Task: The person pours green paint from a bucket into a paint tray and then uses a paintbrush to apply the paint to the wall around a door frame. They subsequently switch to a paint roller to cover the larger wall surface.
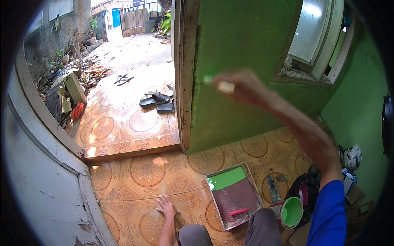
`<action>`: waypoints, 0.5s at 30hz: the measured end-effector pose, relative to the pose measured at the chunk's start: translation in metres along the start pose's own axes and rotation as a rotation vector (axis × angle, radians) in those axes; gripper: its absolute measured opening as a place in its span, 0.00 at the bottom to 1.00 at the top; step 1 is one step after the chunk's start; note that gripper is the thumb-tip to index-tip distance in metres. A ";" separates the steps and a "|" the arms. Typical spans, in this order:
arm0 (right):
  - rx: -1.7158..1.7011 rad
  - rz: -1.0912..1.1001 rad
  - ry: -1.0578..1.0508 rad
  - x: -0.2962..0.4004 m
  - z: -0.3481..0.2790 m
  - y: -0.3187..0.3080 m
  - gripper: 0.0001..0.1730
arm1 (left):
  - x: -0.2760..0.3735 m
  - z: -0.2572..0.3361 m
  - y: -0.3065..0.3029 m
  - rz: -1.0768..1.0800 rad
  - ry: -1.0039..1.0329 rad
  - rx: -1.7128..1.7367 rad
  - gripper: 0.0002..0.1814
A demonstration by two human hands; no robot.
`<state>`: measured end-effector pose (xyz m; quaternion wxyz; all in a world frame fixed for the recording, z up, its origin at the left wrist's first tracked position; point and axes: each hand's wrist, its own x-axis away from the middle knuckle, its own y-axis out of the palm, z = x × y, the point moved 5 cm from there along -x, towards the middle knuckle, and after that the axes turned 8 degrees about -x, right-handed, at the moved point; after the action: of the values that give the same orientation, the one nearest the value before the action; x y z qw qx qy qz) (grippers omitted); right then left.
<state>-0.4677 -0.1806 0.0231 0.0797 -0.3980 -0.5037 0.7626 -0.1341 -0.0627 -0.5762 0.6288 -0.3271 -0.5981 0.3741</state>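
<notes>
My right hand (241,84) is raised near the green wall (243,40), closed on a small pale object, probably a brush handle, blurred by motion; a whitish-green tip (208,79) shows beside the fingers, close to the wall's edge by the door frame (184,73). With fingers spread, my left hand (167,206) rests flat on the patterned floor tiles (147,169). Between the hands and my knees lies a paint tray (235,196) with green paint pooled at its far end and a pink-red roller handle or sleeve (239,212) inside. Beside my knee stands an open tub of green paint (291,212).
A scraper-like metal blade (273,189) lies right of the tray, near dark cloth or a bag and a white helmet (352,157). A peeling white door (46,184) stands at left. Sandals (154,100) lie beyond the raised doorstep (132,153); a window (307,40) is upper right.
</notes>
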 end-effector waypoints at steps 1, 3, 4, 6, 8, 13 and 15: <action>-0.051 0.000 0.193 -0.019 0.015 -0.024 0.12 | 0.001 0.001 0.000 -0.004 -0.002 0.002 0.75; -0.008 0.093 0.151 -0.070 0.041 -0.084 0.12 | 0.004 -0.006 0.002 -0.017 -0.018 0.002 0.75; 0.101 0.191 -0.082 -0.087 0.042 -0.114 0.12 | 0.004 -0.008 0.002 -0.019 -0.024 0.009 0.75; 0.168 0.408 -0.109 -0.107 -0.016 -0.166 0.06 | -0.001 -0.005 0.004 -0.019 -0.004 0.007 0.75; 0.279 0.463 -0.190 -0.102 -0.020 -0.159 0.06 | -0.007 0.000 0.002 -0.020 0.034 -0.010 0.76; 0.560 0.240 -0.216 -0.027 -0.007 -0.009 0.12 | 0.009 -0.008 0.003 -0.020 -0.002 0.020 0.77; 0.411 0.102 -0.188 0.032 -0.015 0.046 0.12 | -0.003 0.001 0.000 -0.007 0.032 -0.026 0.77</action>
<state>-0.4662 -0.1753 -0.0353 0.0730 -0.3255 -0.3220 0.8860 -0.1349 -0.0654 -0.5773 0.6354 -0.3392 -0.5938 0.3587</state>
